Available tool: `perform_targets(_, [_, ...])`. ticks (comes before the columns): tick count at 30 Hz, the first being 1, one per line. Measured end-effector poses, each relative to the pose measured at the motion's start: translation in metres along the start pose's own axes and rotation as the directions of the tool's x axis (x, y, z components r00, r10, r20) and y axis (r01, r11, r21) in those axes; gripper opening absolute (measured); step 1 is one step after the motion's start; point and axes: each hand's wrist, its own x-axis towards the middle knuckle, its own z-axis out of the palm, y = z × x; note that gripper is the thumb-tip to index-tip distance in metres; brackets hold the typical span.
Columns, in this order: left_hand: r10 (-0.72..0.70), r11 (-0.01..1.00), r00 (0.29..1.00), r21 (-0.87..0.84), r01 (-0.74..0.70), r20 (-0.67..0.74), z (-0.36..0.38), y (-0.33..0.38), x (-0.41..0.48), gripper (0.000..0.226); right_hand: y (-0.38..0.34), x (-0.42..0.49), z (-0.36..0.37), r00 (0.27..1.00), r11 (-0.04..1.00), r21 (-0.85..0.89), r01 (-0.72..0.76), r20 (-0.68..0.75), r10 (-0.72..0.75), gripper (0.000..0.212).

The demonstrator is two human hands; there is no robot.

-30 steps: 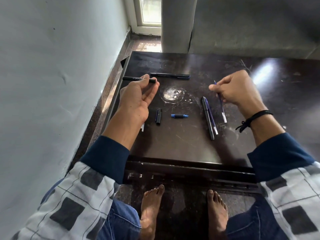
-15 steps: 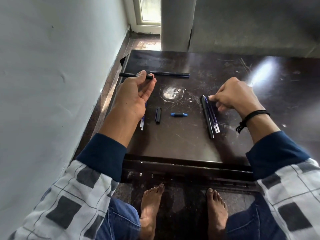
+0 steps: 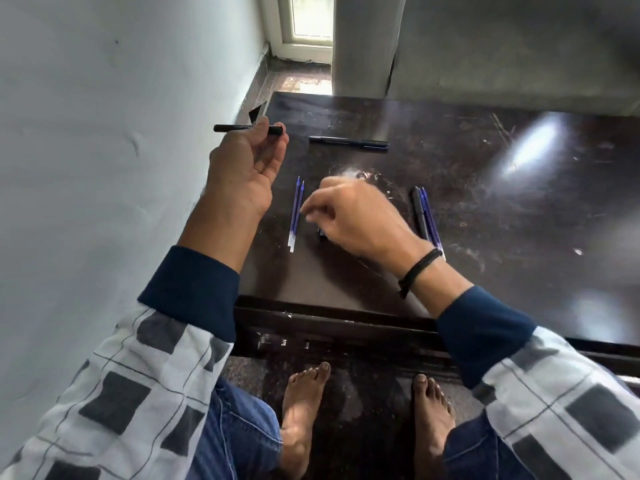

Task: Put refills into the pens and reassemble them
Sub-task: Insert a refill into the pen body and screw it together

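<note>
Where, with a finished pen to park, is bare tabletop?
Right of the pen bundle the table lies bare; so does the front strip before the two blue refills. Crowded: the middle, under the right hand; the left hand holds a pen barrel.

A scratched dark table (image 3: pixel 519 220) stands beside a pale wall (image 3: pixel 104 133) (window (image 3: pixel 310 15) beyond).

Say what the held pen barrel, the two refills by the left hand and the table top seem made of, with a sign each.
Pen barrel: likely matte black plastic, no gleam.
Refills: probably clear plastic tubes, blue ink showing through, pale ends.
Table top: dark glossy laminate or lacquered wood, mirrors window light, scratched.
</note>
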Motion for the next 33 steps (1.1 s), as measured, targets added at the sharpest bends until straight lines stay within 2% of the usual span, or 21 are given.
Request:
perform_targets(4, [-0.003, 1.000, 1.000, -0.011, 0.003, 0.005, 0.000, 0.000, 0.001, 0.011, -0.004, -0.005, 0.024, 0.987, 0.985, -0.072, 0.157, 0.036, -0.155, 0.018])
perform_targets(8, [-0.007, 1.000, 1.000, -0.026, 0.008, 0.012, 0.003, 0.000, -0.002, 0.007, 0.000, -0.005, 0.032, 0.980, 0.973, -0.117, 0.199, 0.019, -0.198, 0.022])
perform_targets(19, [-0.023, 1.000, 1.000, -0.017, 0.023, 0.016, 0.005, -0.001, -0.002, 0.005, 0.007, -0.005, 0.026, 0.983, 0.968, -0.172, 0.182, -0.002, -0.185, 0.020])
perform_targets(28, [-0.020, 1.000, 1.000, -0.001, 0.020, 0.020, 0.005, -0.004, -0.001, 0.006, 0.010, -0.006, 0.027, 0.975, 0.934, -0.280, 0.221, 0.028, -0.222, 0.013])
perform_targets(33, [-0.019, 1.000, 0.999, 0.013, 0.019, 0.035, 0.004, -0.004, -0.001, 0.008, 0.008, -0.010, 0.029, 0.972, 0.919, -0.320, 0.232, 0.048, -0.229, 0.016])
